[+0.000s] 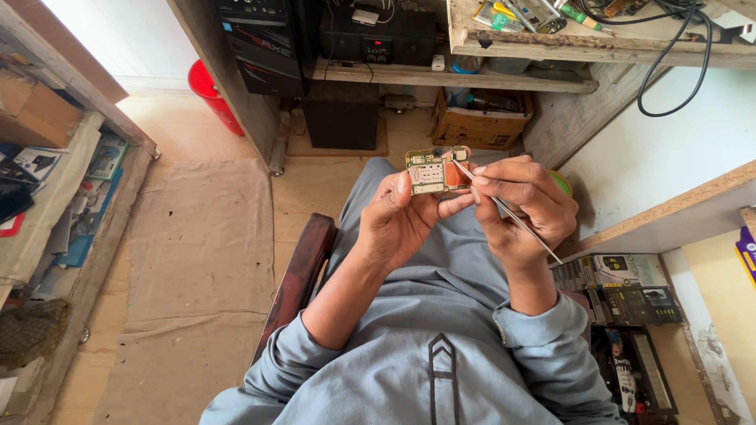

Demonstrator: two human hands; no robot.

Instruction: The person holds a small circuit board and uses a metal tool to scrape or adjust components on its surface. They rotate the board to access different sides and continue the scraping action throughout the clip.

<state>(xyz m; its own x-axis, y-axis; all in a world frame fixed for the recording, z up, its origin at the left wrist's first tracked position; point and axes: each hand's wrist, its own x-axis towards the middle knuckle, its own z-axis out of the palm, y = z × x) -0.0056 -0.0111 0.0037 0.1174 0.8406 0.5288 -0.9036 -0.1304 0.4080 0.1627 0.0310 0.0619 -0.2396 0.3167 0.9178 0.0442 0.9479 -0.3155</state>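
The left hand (398,224) holds a small green circuit board (431,171) up over the lap, with the thumb and fingers closed on its left and bottom edges and its long side lying left to right. The right hand (524,208) is just beside the board on its right, with the fingers pinched shut on thin metal tweezers (504,208). The tweezers slant up and left, and their tip touches the board's right end.

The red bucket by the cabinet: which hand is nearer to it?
Left. The left hand, holding the circuit board, sits closer to the red bucket; the right hand, holding tweezers, is farther away on the opposite side.
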